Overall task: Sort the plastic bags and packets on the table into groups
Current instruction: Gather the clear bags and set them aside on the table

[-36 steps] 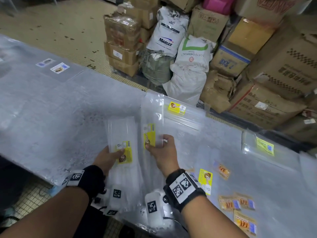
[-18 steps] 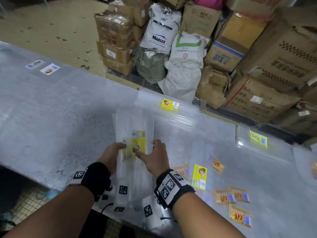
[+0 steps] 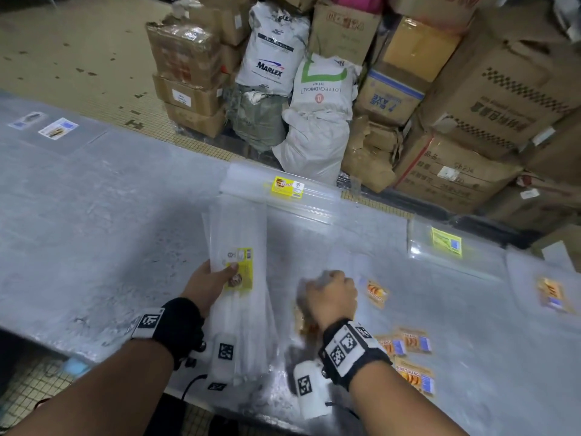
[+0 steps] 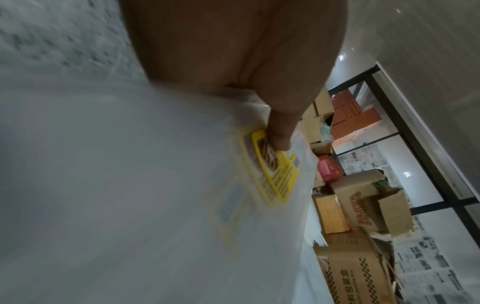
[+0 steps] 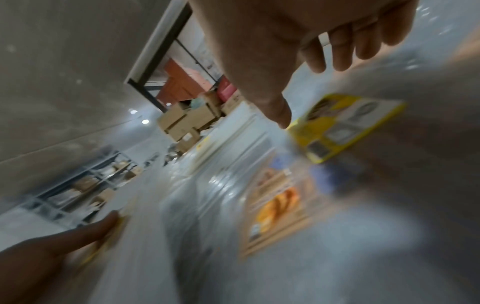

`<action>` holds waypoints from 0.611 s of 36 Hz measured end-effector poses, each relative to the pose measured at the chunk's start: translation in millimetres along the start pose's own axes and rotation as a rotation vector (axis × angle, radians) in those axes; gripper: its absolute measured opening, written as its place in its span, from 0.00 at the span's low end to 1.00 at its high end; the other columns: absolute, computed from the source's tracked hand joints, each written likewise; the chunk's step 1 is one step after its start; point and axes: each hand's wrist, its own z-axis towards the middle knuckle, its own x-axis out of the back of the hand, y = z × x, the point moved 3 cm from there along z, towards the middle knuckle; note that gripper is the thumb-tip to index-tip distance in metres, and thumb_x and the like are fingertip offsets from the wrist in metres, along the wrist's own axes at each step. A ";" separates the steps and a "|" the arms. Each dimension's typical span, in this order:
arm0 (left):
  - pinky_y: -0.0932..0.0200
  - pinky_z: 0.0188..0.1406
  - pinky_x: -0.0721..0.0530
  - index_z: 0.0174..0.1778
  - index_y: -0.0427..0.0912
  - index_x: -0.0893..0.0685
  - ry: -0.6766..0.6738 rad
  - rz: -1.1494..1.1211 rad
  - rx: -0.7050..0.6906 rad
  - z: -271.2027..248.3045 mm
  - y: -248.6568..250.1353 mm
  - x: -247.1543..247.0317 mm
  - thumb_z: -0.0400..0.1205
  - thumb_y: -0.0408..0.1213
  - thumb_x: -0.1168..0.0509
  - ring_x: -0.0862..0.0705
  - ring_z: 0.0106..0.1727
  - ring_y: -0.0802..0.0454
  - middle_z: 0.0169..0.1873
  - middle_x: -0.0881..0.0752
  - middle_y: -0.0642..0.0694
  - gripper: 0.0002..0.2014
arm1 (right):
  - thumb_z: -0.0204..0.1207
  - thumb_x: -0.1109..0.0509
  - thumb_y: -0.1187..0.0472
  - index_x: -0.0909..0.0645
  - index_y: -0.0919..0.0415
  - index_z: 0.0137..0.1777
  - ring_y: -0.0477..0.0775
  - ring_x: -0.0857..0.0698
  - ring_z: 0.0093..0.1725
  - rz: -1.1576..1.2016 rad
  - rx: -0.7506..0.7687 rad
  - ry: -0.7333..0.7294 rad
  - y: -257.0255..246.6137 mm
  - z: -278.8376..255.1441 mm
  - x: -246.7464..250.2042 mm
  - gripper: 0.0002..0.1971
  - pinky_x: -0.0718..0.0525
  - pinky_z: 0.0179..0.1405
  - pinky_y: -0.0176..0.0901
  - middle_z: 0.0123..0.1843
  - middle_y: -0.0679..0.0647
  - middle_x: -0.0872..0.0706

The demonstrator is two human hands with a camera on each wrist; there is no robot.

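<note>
My left hand (image 3: 220, 275) grips a stack of long narrow clear bags (image 3: 239, 234) with a yellow label (image 3: 243, 265) at the table's near edge. In the left wrist view its thumb (image 4: 280, 139) presses on that label (image 4: 275, 174). My right hand (image 3: 333, 284) is blurred and hovers to the right of the stack, holding nothing. In the right wrist view its fingers (image 5: 337, 61) hang loose above a clear packet with a yellow label (image 5: 345, 127). Orange-labelled packets (image 3: 375, 292) lie just beyond it.
On the grey table (image 3: 94, 215) lie a large clear bag with a yellow label (image 3: 287, 187), another clear bag (image 3: 446, 242) at the right, more orange packets (image 3: 412, 341) and blue-labelled bags (image 3: 58, 128) far left. Cardboard boxes (image 3: 490, 99) and sacks (image 3: 314, 127) stand beyond the far edge.
The right hand brought its narrow bag onto the left hand's stack, let go and swung right. The left hand now holds the joined stack alone.
</note>
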 end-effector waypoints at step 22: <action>0.29 0.57 0.15 0.52 0.42 0.12 -0.036 0.119 0.022 -6.4 -12.8 -52.3 0.79 0.33 0.27 0.10 0.50 0.36 0.48 0.08 0.38 0.07 | 0.73 0.35 0.66 0.20 0.52 0.42 0.65 0.16 0.59 0.287 -0.103 0.049 74.9 34.4 32.9 0.07 0.21 0.59 0.48 0.57 0.60 0.13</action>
